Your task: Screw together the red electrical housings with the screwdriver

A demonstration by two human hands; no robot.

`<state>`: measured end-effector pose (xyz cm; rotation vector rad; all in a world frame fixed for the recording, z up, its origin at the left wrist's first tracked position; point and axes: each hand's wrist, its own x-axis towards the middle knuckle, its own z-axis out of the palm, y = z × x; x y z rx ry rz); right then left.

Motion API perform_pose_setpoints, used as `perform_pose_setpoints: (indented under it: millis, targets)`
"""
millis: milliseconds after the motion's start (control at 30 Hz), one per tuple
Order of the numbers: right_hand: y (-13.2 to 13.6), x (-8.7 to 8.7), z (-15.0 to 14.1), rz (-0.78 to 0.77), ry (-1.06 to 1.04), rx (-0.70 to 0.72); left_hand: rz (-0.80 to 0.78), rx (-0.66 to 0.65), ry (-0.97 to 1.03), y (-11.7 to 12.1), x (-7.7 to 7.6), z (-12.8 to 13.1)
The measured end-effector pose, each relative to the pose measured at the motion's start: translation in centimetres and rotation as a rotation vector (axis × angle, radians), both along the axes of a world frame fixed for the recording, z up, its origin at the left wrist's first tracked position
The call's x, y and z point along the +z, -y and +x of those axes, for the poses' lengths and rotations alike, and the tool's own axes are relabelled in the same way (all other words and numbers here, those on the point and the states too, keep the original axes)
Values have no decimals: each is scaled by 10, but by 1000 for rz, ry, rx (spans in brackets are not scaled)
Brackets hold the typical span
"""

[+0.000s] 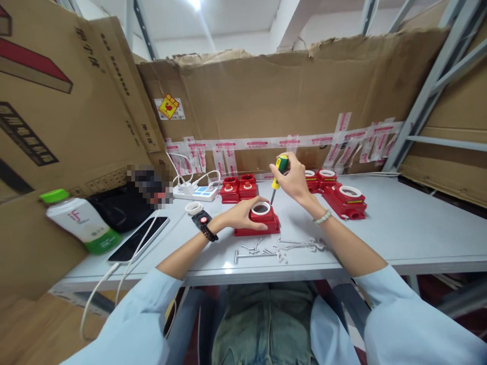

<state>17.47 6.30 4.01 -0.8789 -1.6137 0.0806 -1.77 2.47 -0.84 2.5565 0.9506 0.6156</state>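
Note:
A red box-shaped housing (262, 226) with a white ring (261, 208) on its top sits on the table in front of me. My left hand (245, 214) grips it from the left, thumb along the near side and fingers behind the ring. My right hand (292, 178) is closed around the green and yellow handle of a screwdriver (280, 170). The shaft points down, its tip at the far right corner of the housing; whether it sits on a screw is too small to tell. Loose screws (254, 248) and a small metal hammer-shaped rod (254, 255) lie nearer to me.
More red housings (346, 201) stand at the right rear, and two others (238, 188) behind my left hand. A power strip (198, 192), a spare white ring (194, 208), a phone (139, 239) and a bottle (81, 223) are to the left. Cardboard (258, 96) walls the back.

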Motion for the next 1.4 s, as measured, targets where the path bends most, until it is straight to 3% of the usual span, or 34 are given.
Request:
perform_pose_setpoints:
  millis: [1400]
  targets:
    - [8,0,-4,36,36,-38,-20,21,7,1,-1,-1]
